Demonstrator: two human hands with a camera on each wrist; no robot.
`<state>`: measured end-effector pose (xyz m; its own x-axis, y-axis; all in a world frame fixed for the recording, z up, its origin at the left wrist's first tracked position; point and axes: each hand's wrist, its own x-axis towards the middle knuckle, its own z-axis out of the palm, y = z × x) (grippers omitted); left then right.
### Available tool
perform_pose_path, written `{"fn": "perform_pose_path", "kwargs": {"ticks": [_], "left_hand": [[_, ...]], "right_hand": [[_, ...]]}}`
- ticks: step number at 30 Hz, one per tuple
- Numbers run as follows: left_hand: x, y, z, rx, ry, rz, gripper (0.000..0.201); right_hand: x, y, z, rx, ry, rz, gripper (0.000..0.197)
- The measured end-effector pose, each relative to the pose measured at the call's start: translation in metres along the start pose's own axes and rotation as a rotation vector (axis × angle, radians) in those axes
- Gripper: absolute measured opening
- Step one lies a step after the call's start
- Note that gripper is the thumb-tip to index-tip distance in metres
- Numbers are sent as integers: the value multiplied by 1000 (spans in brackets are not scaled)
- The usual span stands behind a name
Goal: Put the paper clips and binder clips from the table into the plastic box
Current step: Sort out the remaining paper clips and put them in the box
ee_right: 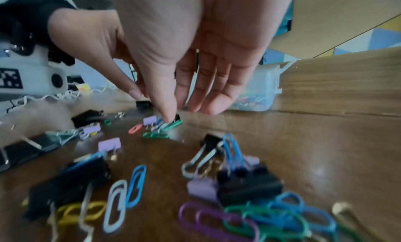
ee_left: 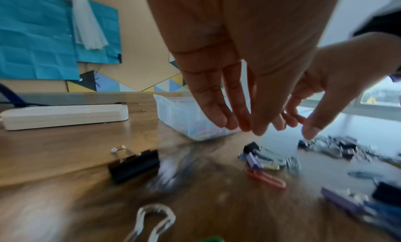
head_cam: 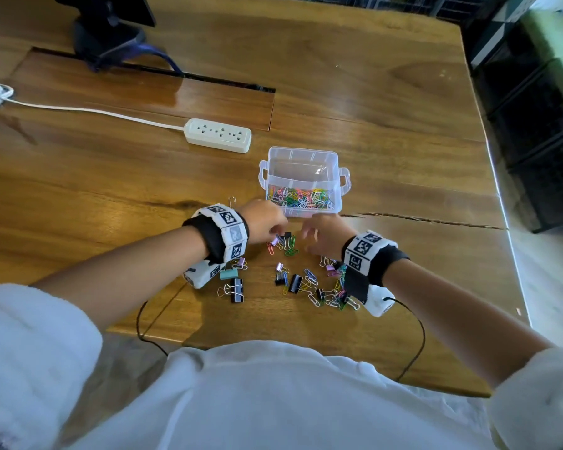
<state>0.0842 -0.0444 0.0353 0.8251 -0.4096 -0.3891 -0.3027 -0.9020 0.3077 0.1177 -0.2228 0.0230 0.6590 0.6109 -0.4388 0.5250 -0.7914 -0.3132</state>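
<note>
Clips (ee_left: 338, 148) beyond right hand (ee_left: 338, 84) blurred; monitor (head_cam: 111, 14) cropped.

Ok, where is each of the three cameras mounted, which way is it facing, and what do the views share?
Head: on the head, looking down at the table; both forearms, left hand and right hand show.
Left wrist: low, along the left hand's straight fingers toward the plastic box.
Right wrist: low, along the right hand's fingers over loose clips.
Shared: all see the box; each wrist view catches the other hand.

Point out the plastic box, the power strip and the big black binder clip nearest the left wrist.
plastic box (head_cam: 335, 207), head view, near right wall.
power strip (head_cam: 218, 135), head view, top face.
black binder clip (head_cam: 237, 291), head view, black body.
</note>
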Motion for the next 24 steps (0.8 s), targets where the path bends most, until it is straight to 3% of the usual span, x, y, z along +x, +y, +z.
{"fn": "perform_pose_path", "kwargs": {"ticks": [3, 8, 13, 18, 24], "left_hand": [[-4, -5, 11, 25, -40, -32, 17], [0, -4, 24, -61, -31, -132, 23], [5, -2, 29, -111, -23, -132, 15], [1, -8, 28, -122, 25, -145, 17], [-5, -26, 26, -128, 105, -218, 20]], "right_hand": [[3, -6, 13, 8, -44, 44, 24], [7, -21, 17, 151, 65, 72, 38], [10, -29, 13, 97, 90, 42, 22], [13, -30, 11, 2, 61, 46, 20], [5, -7, 13, 152, 141, 142, 20]]}}
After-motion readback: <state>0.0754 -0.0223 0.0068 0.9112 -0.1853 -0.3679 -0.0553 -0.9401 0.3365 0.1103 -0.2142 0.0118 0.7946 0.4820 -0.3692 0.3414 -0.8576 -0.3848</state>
